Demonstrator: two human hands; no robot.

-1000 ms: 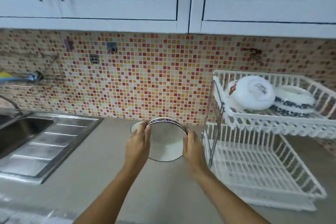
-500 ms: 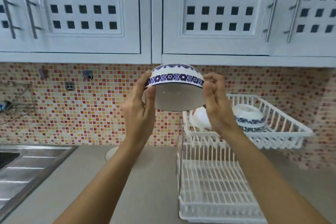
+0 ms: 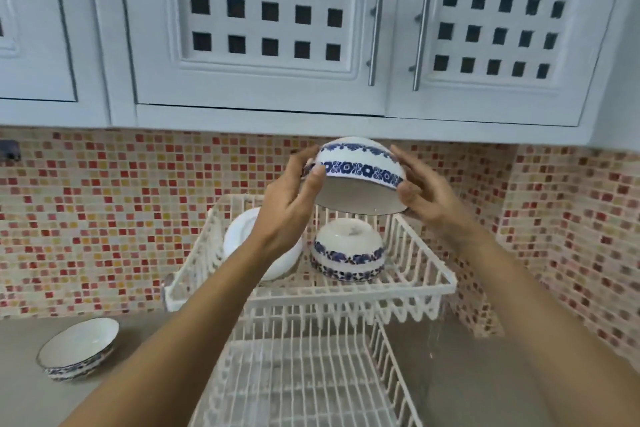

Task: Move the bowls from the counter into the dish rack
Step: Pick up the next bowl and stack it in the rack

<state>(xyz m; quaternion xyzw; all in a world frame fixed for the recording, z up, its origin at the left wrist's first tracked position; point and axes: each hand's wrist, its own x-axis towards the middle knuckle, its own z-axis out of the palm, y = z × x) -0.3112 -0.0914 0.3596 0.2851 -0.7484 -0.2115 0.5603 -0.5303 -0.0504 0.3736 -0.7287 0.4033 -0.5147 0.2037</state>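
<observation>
White bowl with blue floral bands [image 3: 360,177], upside down and tilted, gripped at its rim between the left hand [image 3: 294,198] and right hand [image 3: 426,194] above the dish rack's [image 3: 346,295] upper tier. Two more upturned bowls [image 3: 348,253] rest there; another bowl [image 3: 78,348] sits on the counter [image 3: 20,392].

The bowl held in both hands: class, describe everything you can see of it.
The bowl is white and glossy, seemingly ceramic, with two blue floral bands around its outside. It is turned upside down and tilted, its plain white inside facing down towards the camera. The left hand and right hand grip opposite sides. It hangs above the dish rack's upper tier, touching nothing else.
</observation>
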